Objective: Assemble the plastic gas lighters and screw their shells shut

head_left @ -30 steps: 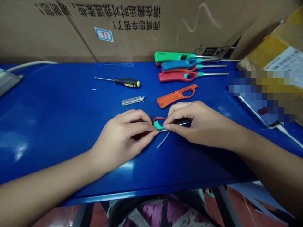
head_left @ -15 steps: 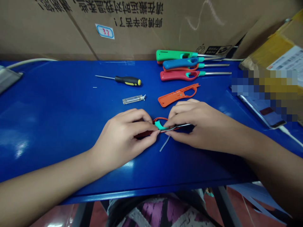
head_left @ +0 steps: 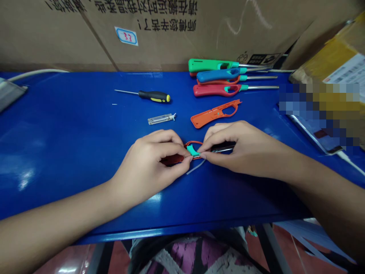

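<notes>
My left hand (head_left: 151, 160) is closed round an open orange-red lighter casing half (head_left: 173, 160), thumb and fingertips pinching near its teal trigger (head_left: 192, 150). From the right, my right hand (head_left: 242, 148) pinches at the same lighter just beside the trigger; its fingertips hide the exact part. A shiny metal tube (head_left: 225, 149) runs under the right palm. Below the fingertips a thin translucent hose (head_left: 195, 167) sticks out to the lower left. The other orange casing half (head_left: 203, 118) lies just beyond my hands. Left of that rests a clear fuel tank (head_left: 160, 119).
A black and yellow screwdriver (head_left: 154, 96) lies on the blue table (head_left: 71, 152), near a tiny metal pin (head_left: 114, 104). Several long lighters, with a red lighter (head_left: 216, 90) in front, are stacked at the back. A phone (head_left: 316, 133) and taped box (head_left: 339, 49) are right; a large carton (head_left: 159, 49) stands behind.
My right fingertips have shifted slightly left and up, closer to the trigger. The thin hose has swung to a flatter slant, and the bent wire seen along the tube no longer shows.
</notes>
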Action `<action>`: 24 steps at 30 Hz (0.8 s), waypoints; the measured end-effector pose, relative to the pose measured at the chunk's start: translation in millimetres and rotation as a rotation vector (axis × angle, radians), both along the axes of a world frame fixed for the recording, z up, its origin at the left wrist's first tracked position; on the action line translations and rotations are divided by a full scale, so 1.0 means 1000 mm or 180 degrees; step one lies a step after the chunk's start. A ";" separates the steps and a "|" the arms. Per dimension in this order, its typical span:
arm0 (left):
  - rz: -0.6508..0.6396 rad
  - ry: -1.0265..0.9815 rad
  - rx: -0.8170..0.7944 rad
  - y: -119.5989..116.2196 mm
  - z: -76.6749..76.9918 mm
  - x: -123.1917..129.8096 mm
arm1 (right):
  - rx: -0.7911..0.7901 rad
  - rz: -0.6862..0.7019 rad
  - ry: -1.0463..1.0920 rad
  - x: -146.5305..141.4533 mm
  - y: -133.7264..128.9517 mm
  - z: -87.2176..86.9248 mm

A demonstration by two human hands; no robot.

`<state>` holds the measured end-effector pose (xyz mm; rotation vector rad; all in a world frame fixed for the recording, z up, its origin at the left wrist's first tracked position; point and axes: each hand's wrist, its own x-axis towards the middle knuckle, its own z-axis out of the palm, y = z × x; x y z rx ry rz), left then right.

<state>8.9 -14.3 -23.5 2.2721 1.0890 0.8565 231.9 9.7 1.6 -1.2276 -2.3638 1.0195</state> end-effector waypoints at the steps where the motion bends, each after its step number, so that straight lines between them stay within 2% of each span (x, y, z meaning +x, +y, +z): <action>1: 0.0000 0.0003 -0.0015 0.000 0.000 0.000 | -0.0012 0.0009 -0.0010 0.000 0.000 0.000; 4: -0.0054 0.0035 0.0095 -0.001 0.000 0.000 | 0.0059 0.0029 -0.0050 0.001 0.000 0.000; 11: -0.0227 0.0464 0.0769 -0.004 -0.003 -0.008 | 0.0255 0.0155 -0.0052 -0.001 -0.001 0.001; 24: -0.0076 0.0277 0.0513 -0.008 -0.001 -0.008 | 0.0299 0.0197 -0.0003 0.003 0.000 -0.002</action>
